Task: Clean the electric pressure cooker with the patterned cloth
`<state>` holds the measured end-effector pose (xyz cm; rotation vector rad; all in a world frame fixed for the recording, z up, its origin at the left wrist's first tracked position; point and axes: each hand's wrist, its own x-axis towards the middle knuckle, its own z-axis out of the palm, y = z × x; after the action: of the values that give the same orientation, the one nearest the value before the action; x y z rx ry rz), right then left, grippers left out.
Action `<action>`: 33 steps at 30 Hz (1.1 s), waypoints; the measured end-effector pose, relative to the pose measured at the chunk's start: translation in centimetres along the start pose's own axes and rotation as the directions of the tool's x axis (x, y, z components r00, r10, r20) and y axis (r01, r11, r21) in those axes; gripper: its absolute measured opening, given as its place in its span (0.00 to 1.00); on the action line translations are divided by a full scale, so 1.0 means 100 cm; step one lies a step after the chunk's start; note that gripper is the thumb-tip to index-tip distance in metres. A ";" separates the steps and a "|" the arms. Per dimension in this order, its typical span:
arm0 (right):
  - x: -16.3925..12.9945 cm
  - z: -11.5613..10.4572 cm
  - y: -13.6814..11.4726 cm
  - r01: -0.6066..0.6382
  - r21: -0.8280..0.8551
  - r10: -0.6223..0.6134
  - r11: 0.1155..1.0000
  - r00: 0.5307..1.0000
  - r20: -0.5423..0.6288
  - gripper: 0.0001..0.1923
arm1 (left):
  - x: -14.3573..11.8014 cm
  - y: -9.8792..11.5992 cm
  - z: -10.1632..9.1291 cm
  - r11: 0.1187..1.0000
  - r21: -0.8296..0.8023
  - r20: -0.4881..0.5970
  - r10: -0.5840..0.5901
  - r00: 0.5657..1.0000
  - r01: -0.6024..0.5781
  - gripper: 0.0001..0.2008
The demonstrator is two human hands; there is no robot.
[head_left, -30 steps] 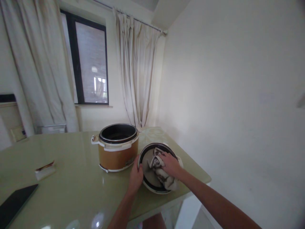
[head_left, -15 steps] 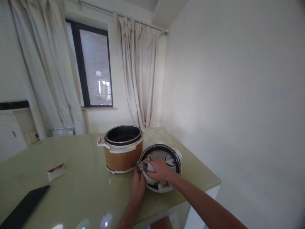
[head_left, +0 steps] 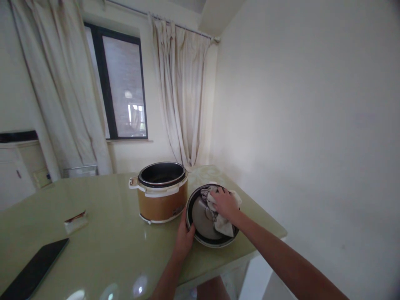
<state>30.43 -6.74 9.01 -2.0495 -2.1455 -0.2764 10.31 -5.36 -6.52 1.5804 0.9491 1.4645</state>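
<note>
Right hand slid cloth away from cooker.

Round cooker lid, inner side up, metal plate inside a dark rim, tilted near the table's corner. Crumpled pale cloth bunched on its right half.

this is a room in a home, likely a dining corner. a glossy pale green table stands against plain white walls, with long cream curtains hung from a rod beside a dark-framed window. an orange electric cooker with its lid off sits on the table, and a white cabinet stands at the left.
</note>
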 end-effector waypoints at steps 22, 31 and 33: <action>-0.015 -0.019 0.020 0.319 -0.035 -0.299 0.947 0.918 0.261 0.15 | 0.001 -0.009 -0.001 1.000 0.016 -0.077 -0.006 0.997 0.007 0.34; 0.025 0.000 -0.039 0.277 -0.068 -0.276 0.958 0.961 0.035 0.24 | 0.006 -0.031 -0.002 0.998 0.050 -0.106 0.031 0.994 -0.026 0.32; 0.016 0.013 -0.050 0.338 0.047 -0.341 0.940 0.936 0.086 0.23 | 0.004 -0.028 -0.003 0.996 0.092 -0.123 0.031 0.992 -0.019 0.32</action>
<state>25.35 -5.10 8.05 -1.6956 -2.5395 -0.1887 9.94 -3.76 -8.81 1.5852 1.0847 1.5724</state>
